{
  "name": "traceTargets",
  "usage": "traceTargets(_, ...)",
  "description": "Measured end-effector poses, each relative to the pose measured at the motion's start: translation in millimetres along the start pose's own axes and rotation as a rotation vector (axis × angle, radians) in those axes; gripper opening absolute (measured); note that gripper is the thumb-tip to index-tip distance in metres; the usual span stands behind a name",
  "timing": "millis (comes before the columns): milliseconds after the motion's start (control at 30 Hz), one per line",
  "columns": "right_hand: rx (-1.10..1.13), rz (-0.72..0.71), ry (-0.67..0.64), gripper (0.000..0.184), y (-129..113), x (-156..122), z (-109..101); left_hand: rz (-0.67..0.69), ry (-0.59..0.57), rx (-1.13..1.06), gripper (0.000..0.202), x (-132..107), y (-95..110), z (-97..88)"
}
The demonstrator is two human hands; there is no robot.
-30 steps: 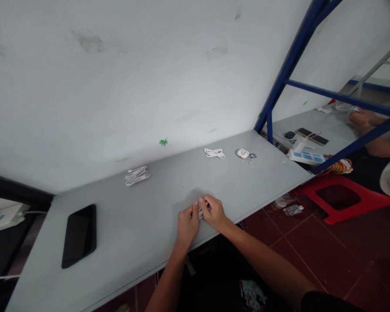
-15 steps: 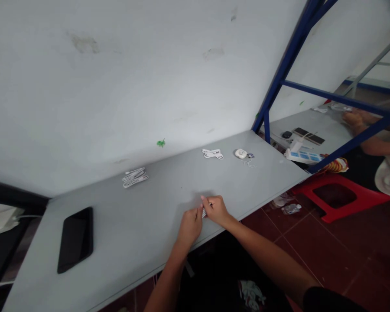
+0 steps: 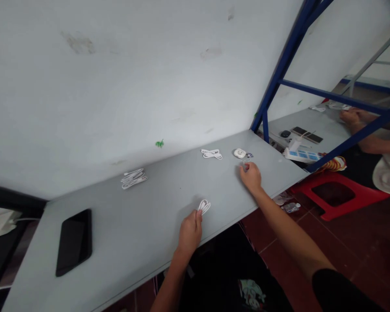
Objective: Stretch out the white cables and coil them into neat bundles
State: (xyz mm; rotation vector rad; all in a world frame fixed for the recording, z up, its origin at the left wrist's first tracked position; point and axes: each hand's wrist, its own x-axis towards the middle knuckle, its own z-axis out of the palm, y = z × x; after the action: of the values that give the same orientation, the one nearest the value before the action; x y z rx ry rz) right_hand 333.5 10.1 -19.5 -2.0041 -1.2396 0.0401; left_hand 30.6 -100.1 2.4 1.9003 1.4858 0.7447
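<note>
1. A flat black smartphone (image 3: 73,242) lies at the left of the pale grey counter (image 3: 123,229).
2. A coiled white cable bundle (image 3: 133,178) sits right of it, near the far edge.
3. The left hand (image 3: 190,234), at the near edge, has its grip closed on a small looped white cable (image 3: 204,206).
4. A second coiled white cable bundle (image 3: 211,154) lies farther right along the far edge, beside a round white plastic earbud case (image 3: 239,153).
5. The right hand (image 3: 251,177) has its grip closed on a thin white wire (image 3: 246,164), just near the case.

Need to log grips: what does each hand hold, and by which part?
The left hand pinches a looped white cable at its lower end. The right hand is at a thin white wire, hold unclear.
</note>
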Motion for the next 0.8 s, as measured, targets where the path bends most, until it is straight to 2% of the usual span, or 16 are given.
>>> traceTargets(100,-0.170,0.037,-0.070,0.034,16,17,-3,0.033,0.064,0.010,0.045,-4,-1,4.6)
traceTargets(200,-0.236,0.069,-0.117,0.030,17,19,-1,0.037,0.077,-0.045,0.043,-6,0,5.4)
traceTargets(300,-0.199,0.091,-0.097,0.031,17,20,-2,0.022,0.076,-0.111,0.039,-6,1,4.1)
traceTargets(367,-0.087,0.055,-0.075,0.031,13,16,-3,0.024,0.073,-0.111,0.038,-5,1,3.3)
traceTargets(433,0.103,-0.020,-0.084,0.031,1,0,-4,0.036,0.056,-0.106,0.037,-4,1,2.8)
traceTargets(500,0.340,-0.095,-0.169,0.031,-19,-30,-1,0.052,0.022,-0.125,0.037,-2,0,2.1)
traceTargets(567,0.550,-0.181,-0.351,0.028,-46,-69,2,0.061,-0.006,-0.170,0.033,-1,0,0.9)
traceTargets(667,0.737,-0.290,-0.588,0.017,-83,-121,4,0.044,0.009,-0.283,0.031,-3,-2,-1.9)
traceTargets(733,0.804,-0.351,-0.648,0.010,-97,-138,1,0.027,0.028,-0.362,0.035,-5,-3,-3.5)
traceTargets(800,0.829,-0.399,-0.678,0.010,-102,-142,-1,0.013,0.039,-0.409,0.035,-6,-4,-4.5)
